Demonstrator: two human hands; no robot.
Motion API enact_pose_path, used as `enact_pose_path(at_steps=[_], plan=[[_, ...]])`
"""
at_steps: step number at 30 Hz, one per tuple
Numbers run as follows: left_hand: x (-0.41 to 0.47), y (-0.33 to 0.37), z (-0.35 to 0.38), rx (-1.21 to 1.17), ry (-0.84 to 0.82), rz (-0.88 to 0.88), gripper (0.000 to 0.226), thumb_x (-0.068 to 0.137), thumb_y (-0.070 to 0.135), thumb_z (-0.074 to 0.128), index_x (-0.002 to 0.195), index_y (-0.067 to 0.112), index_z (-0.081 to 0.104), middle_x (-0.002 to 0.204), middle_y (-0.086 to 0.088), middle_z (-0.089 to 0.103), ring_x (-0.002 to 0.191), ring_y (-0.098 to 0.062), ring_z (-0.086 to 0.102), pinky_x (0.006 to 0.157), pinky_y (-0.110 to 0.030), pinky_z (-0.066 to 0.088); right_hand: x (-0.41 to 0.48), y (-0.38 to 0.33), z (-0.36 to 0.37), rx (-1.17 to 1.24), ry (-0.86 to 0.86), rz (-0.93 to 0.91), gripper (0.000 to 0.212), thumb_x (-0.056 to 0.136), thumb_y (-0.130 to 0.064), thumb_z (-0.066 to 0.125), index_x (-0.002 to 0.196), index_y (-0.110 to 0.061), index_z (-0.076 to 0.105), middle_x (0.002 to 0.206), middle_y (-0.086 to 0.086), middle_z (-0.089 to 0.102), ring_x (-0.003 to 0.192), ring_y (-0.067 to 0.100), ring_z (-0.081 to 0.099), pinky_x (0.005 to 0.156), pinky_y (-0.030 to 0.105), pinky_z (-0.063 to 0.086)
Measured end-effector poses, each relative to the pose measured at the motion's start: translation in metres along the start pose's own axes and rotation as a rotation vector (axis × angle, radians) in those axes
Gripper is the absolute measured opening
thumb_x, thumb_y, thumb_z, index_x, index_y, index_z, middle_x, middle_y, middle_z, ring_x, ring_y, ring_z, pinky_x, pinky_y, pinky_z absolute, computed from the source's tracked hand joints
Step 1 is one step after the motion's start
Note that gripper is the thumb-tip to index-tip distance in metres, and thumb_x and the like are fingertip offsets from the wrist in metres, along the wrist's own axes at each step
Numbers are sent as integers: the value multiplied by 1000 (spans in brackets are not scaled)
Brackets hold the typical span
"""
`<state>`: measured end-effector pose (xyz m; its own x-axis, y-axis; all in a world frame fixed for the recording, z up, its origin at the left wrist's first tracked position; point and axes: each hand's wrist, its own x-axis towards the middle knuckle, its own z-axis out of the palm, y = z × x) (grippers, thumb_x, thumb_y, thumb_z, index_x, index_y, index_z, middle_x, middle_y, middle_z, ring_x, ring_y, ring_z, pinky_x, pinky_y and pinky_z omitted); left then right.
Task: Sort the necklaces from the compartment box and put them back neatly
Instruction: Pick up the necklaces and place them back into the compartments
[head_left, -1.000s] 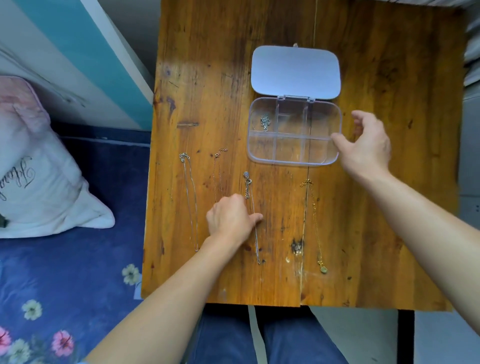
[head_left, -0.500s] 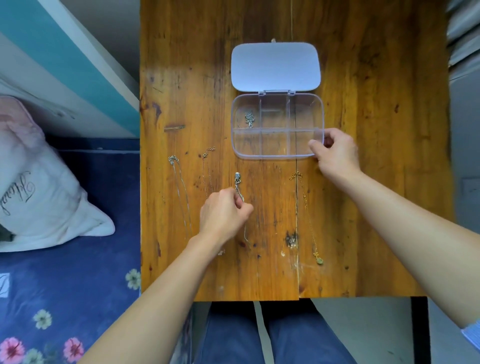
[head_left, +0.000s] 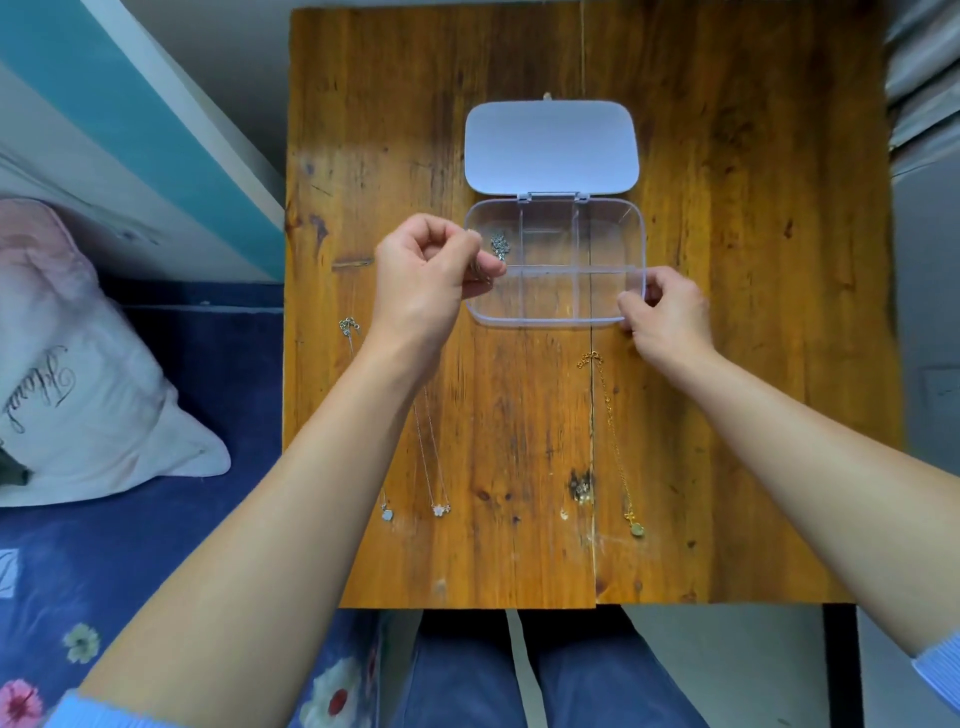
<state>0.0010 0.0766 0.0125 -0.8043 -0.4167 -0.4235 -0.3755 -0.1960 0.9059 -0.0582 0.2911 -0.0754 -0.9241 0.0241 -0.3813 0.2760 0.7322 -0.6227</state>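
Observation:
The clear compartment box (head_left: 545, 321) lies with its white lid (head_left: 550, 148) folded back on the wooden table (head_left: 737, 197). A small silver piece (head_left: 500, 245) rests in its back left compartment. My left hand (head_left: 428, 280) is closed in a fist over the box's left edge, with a silver necklace bunched inside and mostly hidden. My right hand (head_left: 667, 317) pinches the box's front right corner. On the table lie two thin silver necklaces, one with a pale pendant (head_left: 387, 514) and one with a flower pendant (head_left: 441, 509), and a gold necklace (head_left: 613, 441).
The table's front edge is close to my lap. A pillow (head_left: 78, 374) lies on a blue flowered bedspread (head_left: 104, 597) to the left. A teal and white wall panel stands at the back left.
My left hand picked the middle silver necklace off the table and carried it up to the box's left side. My right hand kept its hold on the box's corner.

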Motion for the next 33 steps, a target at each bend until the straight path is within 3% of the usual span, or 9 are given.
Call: enact_pose_path(at_steps=[6, 9, 12, 16, 22, 25, 28, 33], plan=[[22, -13, 10, 82, 9, -68, 9, 86, 1, 53, 80, 8, 53, 67, -10, 65, 71, -23, 68, 69, -36, 58, 1, 1, 1, 3, 4, 6, 26, 91, -20, 57, 117, -16, 62, 97, 8, 69, 92, 27, 66, 82, 43, 57], [28, -25, 11, 240, 32, -62, 13, 82, 2, 55, 73, 11, 54, 65, -10, 65, 67, -24, 65, 70, -45, 58, 2, 3, 1, 4, 7, 7, 26, 91, -21, 58, 116, -16, 62, 96, 8, 69, 92, 27, 66, 82, 43, 57], [32, -33, 11, 447, 45, 35, 8, 73, 16, 57, 66, 19, 55, 69, -11, 68, 72, -34, 66, 70, -48, 57, 2, 3, 1, 9, 5, 4, 25, 91, -21, 58, 116, -17, 62, 97, 7, 68, 92, 27, 66, 83, 45, 56], [30, -40, 14, 673, -8, 183, 5, 77, 10, 61, 74, 14, 59, 68, 2, 60, 68, -20, 57, 66, -33, 49, 0, 2, 1, 20, 0, 4, 25, 92, -22, 58, 117, -17, 61, 98, 6, 67, 93, 26, 65, 84, 47, 56], [17, -55, 12, 952, -74, 442, 7, 83, 11, 63, 86, 6, 67, 90, -11, 66, 83, -27, 61, 71, -36, 48, -18, 1, -7, 97, -49, 53, 42, 94, -48, 51, 122, -17, 60, 89, -5, 65, 82, 17, 69, 80, 51, 57], [5, -69, 10, 1127, -117, 589, 12, 85, 17, 66, 87, 6, 70, 87, -11, 66, 85, -29, 59, 79, -38, 43, -47, 16, -14, -106, -110, 34, 43, 89, -52, 59, 115, -18, 66, 96, -1, 69, 92, 21, 66, 84, 42, 54], [1, -80, 7, 1175, -107, 615, 9, 83, 15, 69, 86, 7, 71, 84, -10, 67, 82, -31, 61, 89, -44, 45, -78, 31, -12, -374, -220, 53, 28, 81, -50, 71, 96, -27, 70, 84, -10, 67, 88, 19, 63, 81, 37, 52], [1, -78, 13, 1142, -29, 583, 2, 78, 9, 72, 80, 8, 73, 77, -10, 68, 75, -32, 61, 84, -42, 46, -99, 38, 3, -495, -176, 17, 19, 89, -42, 64, 85, -24, 70, 81, -3, 69, 76, 21, 58, 67, 29, 41]])
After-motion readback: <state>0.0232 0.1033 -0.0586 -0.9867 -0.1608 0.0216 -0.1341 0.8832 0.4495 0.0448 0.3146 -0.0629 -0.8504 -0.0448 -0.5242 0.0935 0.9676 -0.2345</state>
